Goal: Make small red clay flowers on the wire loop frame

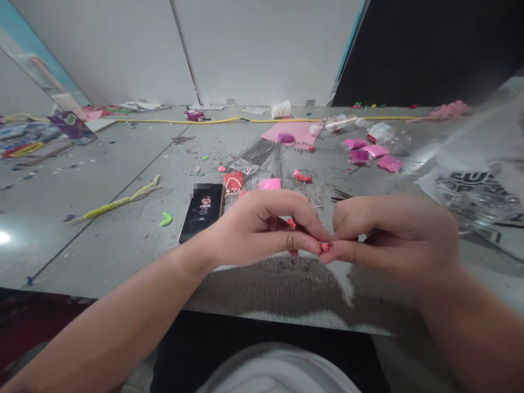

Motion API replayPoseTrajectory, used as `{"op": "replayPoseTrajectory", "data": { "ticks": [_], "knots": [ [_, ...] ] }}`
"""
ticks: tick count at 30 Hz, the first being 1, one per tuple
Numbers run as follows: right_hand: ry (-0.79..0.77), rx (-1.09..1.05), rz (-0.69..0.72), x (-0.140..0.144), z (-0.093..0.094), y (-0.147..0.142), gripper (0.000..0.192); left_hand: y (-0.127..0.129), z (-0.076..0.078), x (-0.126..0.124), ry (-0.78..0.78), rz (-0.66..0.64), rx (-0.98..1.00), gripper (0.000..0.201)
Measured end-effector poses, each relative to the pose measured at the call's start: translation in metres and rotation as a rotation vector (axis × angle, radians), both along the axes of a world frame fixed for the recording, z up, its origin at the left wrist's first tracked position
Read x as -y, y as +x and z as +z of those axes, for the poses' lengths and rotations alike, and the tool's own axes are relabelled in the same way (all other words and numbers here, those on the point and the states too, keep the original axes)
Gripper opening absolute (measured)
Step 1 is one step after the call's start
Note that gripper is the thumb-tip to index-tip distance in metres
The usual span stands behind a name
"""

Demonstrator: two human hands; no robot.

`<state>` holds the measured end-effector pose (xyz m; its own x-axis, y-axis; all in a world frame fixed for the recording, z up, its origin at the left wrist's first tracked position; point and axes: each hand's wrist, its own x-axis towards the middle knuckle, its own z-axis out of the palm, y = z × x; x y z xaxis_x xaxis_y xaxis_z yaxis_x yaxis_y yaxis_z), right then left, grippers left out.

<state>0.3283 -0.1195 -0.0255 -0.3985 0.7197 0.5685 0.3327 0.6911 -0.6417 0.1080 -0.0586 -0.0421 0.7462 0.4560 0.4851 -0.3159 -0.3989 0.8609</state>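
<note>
A small coral-red piece of modelling clay (325, 246) is pinched at the fingertips where my two hands meet above the table. My left hand (262, 224) closes on it with thumb and forefinger, and more red clay (291, 223) shows beneath its curled fingers. From the other side my right hand (397, 234) pinches at the same spot, its remaining fingers folded in. Just beyond the hands lie a red clay packet (234, 183), a pink packet (270, 184) and a coral clay strip (303, 177). Dark pointed tips of a tool (341, 194) poke out behind my right hand.
A phone (203, 214) lies beside my left wrist. Further left are a yellow-green twisted strand (118, 202) and a green clay bit (166, 219). Thin wires (266, 155) fan out from a pink sheet (292, 130). Pink packets (376, 150), bottles (382, 134) and a plastic bag (478, 174) occupy the right.
</note>
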Motion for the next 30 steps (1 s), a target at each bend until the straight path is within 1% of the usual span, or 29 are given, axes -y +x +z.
{"op": "replayPoseTrajectory", "data": {
  "ticks": [5, 9, 12, 16, 22, 27, 30],
  "knots": [
    [0.014, 0.016, 0.0, -0.0001, -0.0008, -0.0009, 0.027, -0.0001, 0.001, 0.0, 0.078, -0.031, 0.004, 0.006],
    [0.021, 0.024, -0.018, -0.0003, -0.0004, -0.0015, 0.029, -0.0006, 0.0013, -0.0004, 0.089, -0.031, -0.006, 0.006],
    [0.009, 0.05, -0.023, -0.0001, 0.0018, -0.0022, 0.031, -0.0014, 0.0017, 0.0003, 0.054, -0.024, -0.023, 0.007],
    [-0.003, 0.078, -0.077, 0.0014, 0.0041, -0.0039, 0.036, -0.0016, 0.0031, 0.0015, -0.028, -0.031, -0.042, 0.008],
    [-0.014, 0.083, -0.072, 0.0001, 0.0012, -0.0023, 0.035, -0.0005, 0.0023, -0.0003, 0.002, -0.055, -0.006, 0.007],
    [-0.102, 0.069, -0.053, -0.0015, -0.0003, -0.0026, 0.033, 0.0018, -0.0041, -0.0007, -0.086, -0.098, -0.006, 0.01],
    [-0.154, 0.028, -0.053, -0.0006, 0.0005, -0.0035, 0.033, 0.0014, -0.0034, -0.0028, -0.141, -0.109, -0.024, 0.01]
  ]
}}
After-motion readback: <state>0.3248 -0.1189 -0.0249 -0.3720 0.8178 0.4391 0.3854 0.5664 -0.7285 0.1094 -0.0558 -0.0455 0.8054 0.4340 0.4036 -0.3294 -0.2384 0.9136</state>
